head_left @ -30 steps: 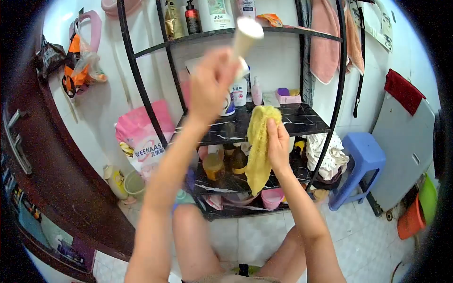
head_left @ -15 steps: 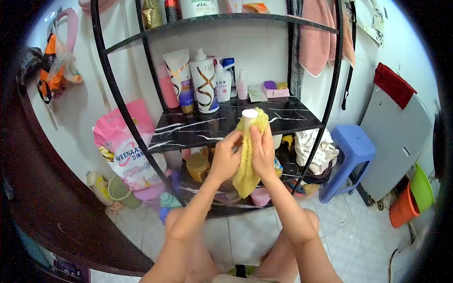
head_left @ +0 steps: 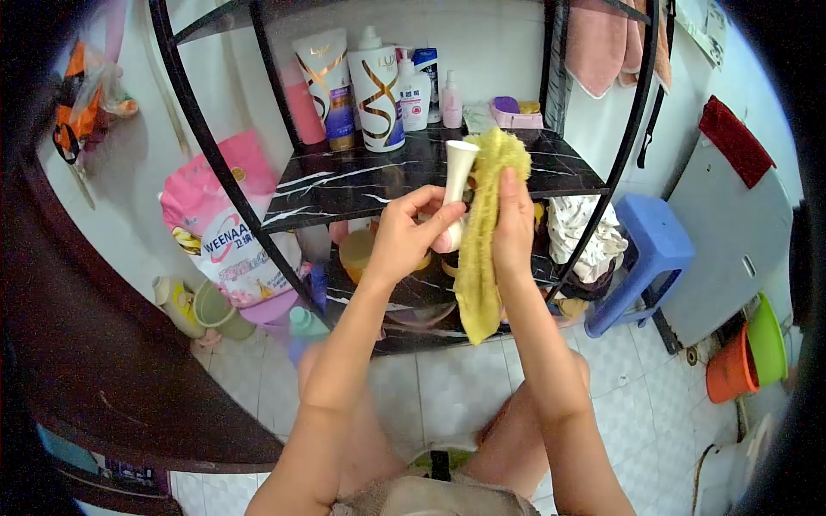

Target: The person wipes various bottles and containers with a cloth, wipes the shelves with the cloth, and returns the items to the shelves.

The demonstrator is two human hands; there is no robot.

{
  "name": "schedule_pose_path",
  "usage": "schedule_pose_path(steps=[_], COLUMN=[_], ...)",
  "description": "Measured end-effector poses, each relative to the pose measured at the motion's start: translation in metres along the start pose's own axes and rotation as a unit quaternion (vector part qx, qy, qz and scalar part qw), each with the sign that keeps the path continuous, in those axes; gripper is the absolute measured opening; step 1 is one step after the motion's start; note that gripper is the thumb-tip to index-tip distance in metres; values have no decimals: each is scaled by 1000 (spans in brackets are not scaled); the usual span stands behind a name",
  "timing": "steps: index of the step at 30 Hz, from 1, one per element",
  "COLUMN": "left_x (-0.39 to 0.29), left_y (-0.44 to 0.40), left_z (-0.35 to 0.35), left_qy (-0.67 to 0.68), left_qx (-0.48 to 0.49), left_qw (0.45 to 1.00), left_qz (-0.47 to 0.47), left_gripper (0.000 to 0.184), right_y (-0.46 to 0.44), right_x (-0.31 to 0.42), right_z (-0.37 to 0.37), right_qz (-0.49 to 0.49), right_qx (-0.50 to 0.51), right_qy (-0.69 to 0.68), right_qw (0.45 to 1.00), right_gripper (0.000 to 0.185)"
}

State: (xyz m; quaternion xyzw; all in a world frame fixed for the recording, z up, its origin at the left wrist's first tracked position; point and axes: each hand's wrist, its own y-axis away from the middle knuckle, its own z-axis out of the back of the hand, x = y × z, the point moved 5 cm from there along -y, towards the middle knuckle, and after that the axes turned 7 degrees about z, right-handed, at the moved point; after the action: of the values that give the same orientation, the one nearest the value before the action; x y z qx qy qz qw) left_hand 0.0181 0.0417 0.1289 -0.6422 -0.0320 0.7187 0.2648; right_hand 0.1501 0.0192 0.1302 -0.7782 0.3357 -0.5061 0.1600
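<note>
In my left hand (head_left: 411, 230), pinched between thumb and fingers, is a slim white tube-like container (head_left: 459, 176). It stands nearly upright with its wider end on top; the lower end is partly covered by my fingers. A fuzzy yellow cloth (head_left: 483, 258) hangs lengthwise from my right hand (head_left: 514, 222), whose thumb presses against it. Cloth and container are side by side, close together, in front of the black marble-patterned shelf (head_left: 331, 193).
On the shelf stand a white pump bottle (head_left: 376, 99), a white squeeze tube (head_left: 327, 86), smaller bottles and a soap dish (head_left: 516, 113). A pink detergent bag (head_left: 228, 224) is at left. A blue stool (head_left: 650, 232) and an orange bin (head_left: 731, 370) stand right.
The cloth, earlier wrapped around the white container, has come away to the right with my right hand. My left hand now holds the container on its own. The view has tilted downward.
</note>
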Motion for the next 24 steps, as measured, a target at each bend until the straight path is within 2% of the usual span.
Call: schedule_pose_path(steps=[1,2,4,5,7,9,11,14,16,18,22,24], left_x=[-2,-2,-6,-5,-7,-6,-15,-26,-29,-33,-39,-41], left_y=[2,3,5,4,6,5,6,9,11,14,17,19], left_z=[-1,-2,2,3,1,2,3,7,8,8,9,8], left_qy=[-48,-48,-96,-119,-84,-50,-173,-225,-261,-288,-333,-319], left_qx=[-41,-41,-92,-90,-78,-65,-84,-109,-131,-149,-132,-123], left_qw=[998,998,989,985,991,995,965,952,934,925,901,910], left_qz=[-30,-29,-69,-91,-75,-59,-177,-175,-207,-198,-243,-234], left_gripper=[15,15,15,16,17,18,18,22,25,28,26,26], right_y=[7,10,9,9,9,6,3,2,8,13,5,-1], right_x=[4,-6,-8,-8,-11,-6,-7,-3,7,14,26,23], right_z=[-6,-11,-17,-15,-12,-11,-7,-1,-4,-8,-13,-7], right_qz=[-11,4,108,108,-8,-12,-15,-2,13,62,107,99], right_qx=[46,54,80,80,90,64,20,10,10,64,85,78], right_qy=[31,7,57,57,-43,-63,-102,-116,-115,2,32,30], right_qw=[998,998,989,989,995,996,994,993,993,996,990,992], right_gripper=[34,30,28,28,28,29,30,32,32,32,32,33])
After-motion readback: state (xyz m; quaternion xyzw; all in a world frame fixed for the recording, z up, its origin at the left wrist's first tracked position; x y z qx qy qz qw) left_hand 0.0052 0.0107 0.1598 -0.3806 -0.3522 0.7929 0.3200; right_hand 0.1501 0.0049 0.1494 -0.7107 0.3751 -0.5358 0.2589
